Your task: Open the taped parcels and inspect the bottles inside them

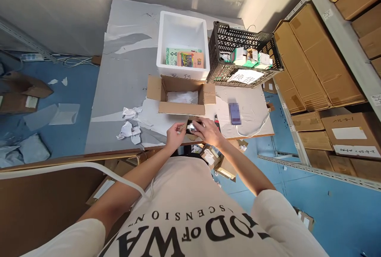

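Near the front edge of the table, my left hand (175, 134) is closed on the left side of a small open cardboard box (189, 121). My right hand (210, 132) grips a shiny, rounded silver object (193, 128) with its fingertips, at the mouth of that box. My fingers hide part of the object, so its exact kind cannot be made out. Just beyond both hands stands a larger open cardboard carton (182, 108), flaps spread, with white paper (182, 97) inside.
Behind the carton are a white foam box (162, 42) with colourful packets and a black crate (220, 46) of small boxes. A phone (234, 114) on a cable lies right. Crumpled paper (130, 130) lies left. Shelves of cartons (315, 62) line the right side.
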Demonstrator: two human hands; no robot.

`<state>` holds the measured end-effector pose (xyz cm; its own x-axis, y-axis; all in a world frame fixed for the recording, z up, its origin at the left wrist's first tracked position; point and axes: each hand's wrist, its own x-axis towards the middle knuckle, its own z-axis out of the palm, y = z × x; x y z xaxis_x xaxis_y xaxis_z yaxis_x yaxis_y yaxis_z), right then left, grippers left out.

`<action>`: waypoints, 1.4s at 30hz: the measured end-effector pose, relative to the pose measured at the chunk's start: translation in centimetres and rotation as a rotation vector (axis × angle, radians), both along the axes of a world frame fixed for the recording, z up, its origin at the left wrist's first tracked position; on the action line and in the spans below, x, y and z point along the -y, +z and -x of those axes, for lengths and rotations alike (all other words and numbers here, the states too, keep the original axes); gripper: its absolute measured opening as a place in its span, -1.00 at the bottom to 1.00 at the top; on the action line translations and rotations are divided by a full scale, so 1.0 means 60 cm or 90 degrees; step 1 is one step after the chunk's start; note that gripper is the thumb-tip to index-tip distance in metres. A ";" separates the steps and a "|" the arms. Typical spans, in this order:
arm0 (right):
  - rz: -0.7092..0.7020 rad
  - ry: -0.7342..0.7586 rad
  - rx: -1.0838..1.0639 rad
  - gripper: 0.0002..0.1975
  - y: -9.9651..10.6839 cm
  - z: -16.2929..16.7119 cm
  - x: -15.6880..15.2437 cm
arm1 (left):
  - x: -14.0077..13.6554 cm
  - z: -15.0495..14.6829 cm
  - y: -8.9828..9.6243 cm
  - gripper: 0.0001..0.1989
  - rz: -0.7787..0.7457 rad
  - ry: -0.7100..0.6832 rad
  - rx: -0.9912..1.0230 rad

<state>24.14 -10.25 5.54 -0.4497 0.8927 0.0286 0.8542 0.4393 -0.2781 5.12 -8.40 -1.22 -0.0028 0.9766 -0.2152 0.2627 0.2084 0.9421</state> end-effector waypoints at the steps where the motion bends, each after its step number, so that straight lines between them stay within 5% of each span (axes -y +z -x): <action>1: -0.029 -0.081 -0.071 -0.54 -0.010 -0.001 0.014 | 0.001 -0.001 0.001 -0.70 0.001 0.005 0.011; 3: -0.058 -0.230 -0.196 -0.52 -0.030 0.003 0.041 | 0.006 -0.001 0.007 -0.69 -0.003 0.003 0.024; 5: -0.039 -0.276 -0.264 -0.54 -0.046 0.010 0.061 | 0.010 0.002 0.015 -0.67 -0.036 -0.049 0.025; 10: 0.015 -0.171 -0.279 -0.57 -0.058 0.010 0.063 | 0.012 0.022 0.027 -0.50 -0.240 -0.313 -0.106; 13: 0.009 -0.166 -0.262 -0.44 -0.057 -0.006 0.048 | 0.008 0.029 0.024 -0.56 -0.296 -0.380 -0.173; 18: 0.006 -0.181 -0.297 -0.58 -0.065 -0.008 0.017 | 0.004 0.021 0.016 -0.74 -0.285 -0.324 -0.148; 23: -0.021 -0.101 -0.275 -0.67 -0.077 0.000 0.006 | -0.001 0.005 0.018 -0.59 -0.179 -0.210 -0.080; 31: -0.001 0.013 -0.186 -0.41 -0.106 -0.018 0.010 | -0.021 0.021 0.021 -0.74 -0.241 -0.333 -0.117; 42: 0.065 0.001 -0.050 -0.68 0.029 -0.002 0.006 | -0.032 0.043 0.041 -0.68 -0.269 -0.381 -0.179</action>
